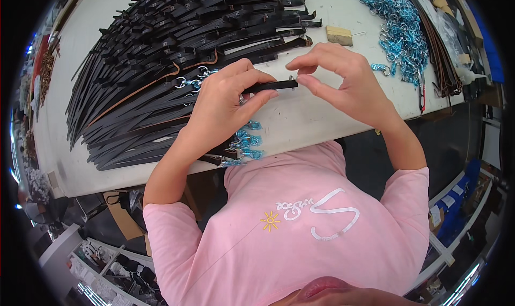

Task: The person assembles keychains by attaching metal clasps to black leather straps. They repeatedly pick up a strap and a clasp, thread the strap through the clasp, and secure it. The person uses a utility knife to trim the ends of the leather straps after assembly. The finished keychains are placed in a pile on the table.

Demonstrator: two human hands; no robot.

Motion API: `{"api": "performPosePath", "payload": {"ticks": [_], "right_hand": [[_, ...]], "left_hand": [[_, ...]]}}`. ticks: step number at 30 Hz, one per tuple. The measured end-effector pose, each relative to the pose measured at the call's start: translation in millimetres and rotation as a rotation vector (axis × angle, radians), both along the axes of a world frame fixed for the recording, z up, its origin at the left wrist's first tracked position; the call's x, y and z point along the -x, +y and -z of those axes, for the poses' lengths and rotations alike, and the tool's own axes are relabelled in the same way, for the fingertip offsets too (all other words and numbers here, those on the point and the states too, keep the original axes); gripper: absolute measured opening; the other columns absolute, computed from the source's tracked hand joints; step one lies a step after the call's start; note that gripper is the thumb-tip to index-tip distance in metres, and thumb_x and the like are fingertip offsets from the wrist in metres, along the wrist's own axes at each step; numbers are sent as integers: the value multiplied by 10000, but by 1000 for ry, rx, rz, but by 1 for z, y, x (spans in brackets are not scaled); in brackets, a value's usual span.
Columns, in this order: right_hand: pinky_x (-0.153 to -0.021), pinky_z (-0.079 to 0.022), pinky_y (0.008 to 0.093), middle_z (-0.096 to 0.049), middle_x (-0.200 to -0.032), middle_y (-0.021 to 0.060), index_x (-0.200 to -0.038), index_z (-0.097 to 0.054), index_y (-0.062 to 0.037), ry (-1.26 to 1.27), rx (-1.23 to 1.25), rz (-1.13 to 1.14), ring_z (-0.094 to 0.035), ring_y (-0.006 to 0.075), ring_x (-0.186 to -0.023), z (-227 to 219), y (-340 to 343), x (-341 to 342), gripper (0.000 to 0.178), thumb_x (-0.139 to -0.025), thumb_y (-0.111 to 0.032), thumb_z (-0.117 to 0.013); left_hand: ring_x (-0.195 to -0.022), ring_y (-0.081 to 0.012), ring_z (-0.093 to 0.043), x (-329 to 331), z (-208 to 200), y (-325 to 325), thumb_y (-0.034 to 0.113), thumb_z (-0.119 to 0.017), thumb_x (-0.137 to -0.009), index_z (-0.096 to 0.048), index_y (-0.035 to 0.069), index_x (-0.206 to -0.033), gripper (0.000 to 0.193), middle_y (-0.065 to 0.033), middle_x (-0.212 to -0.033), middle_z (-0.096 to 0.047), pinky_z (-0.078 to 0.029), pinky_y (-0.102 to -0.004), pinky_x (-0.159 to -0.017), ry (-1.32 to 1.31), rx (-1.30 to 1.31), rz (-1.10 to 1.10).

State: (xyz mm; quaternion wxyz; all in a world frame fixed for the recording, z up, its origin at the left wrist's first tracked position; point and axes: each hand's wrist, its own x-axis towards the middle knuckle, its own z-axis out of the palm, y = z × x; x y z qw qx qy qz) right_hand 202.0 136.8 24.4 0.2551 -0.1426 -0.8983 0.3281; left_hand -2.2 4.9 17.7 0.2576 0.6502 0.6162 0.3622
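My left hand (225, 94) pinches a black strap (276, 85) between thumb and fingers, its short end pointing right. At that end sits a small metal piece (292, 80), too small to name. Just to the right is my right hand (343, 80), thumb and forefinger apart, the thumb tip close to the strap's end; I cannot tell whether it touches. Beneath and left of my left hand lie many black straps (123, 139), some fitted with metal clasps in blue wrapping (247, 139). More clasps (188, 83) show beyond my left wrist.
A large pile of black straps (177, 27) spreads over the far left of the white table (316, 123). A wooden block (339, 36) lies beyond my right hand. At the far right are a heap of blue-wrapped metal clasps (394, 32), a red-handled tool (421, 97) and brown straps (442, 64).
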Motion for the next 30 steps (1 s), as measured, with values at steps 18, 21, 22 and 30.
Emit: {"api": "performPosePath", "payload": {"ticks": [18,21,22,30], "right_hand": [[-744,-513,294,-675,-868,71,-943,-696,-21,60,48,222,-640,172,-783,10,17,-23,92,-857,-34,-665],[-725,-511,346,-657,-840,72,-983,-700,-46,89,-154,123,-642,224,-802,8,4,-11,145,-840,-71,-694],[-721,-511,355,-653,-832,73,-985,-698,-51,87,-221,109,-641,236,-804,4,3,-10,150,-837,-78,-697],[-730,-513,357,-656,-866,94,-979,-669,-17,278,-77,924,-652,247,-799,27,53,-112,137,-876,-104,-692]], "left_hand": [[-692,-129,-545,-3,4,8,66,-771,-828,-726,-14,-991,187,-42,-779,-595,-416,-252,-650,-118,-14,-69],[-684,-141,-543,-7,0,12,65,-772,-821,-720,-15,-984,189,-55,-779,-594,-418,-257,-643,-29,-5,-32],[-681,-145,-543,-11,-2,16,65,-772,-819,-717,-16,-981,190,-59,-778,-593,-419,-259,-641,0,-8,-5],[-758,-37,-568,-1,-11,28,76,-686,-930,-693,-28,-1067,173,-14,-901,-681,-449,-189,-663,-437,322,-83]]}}
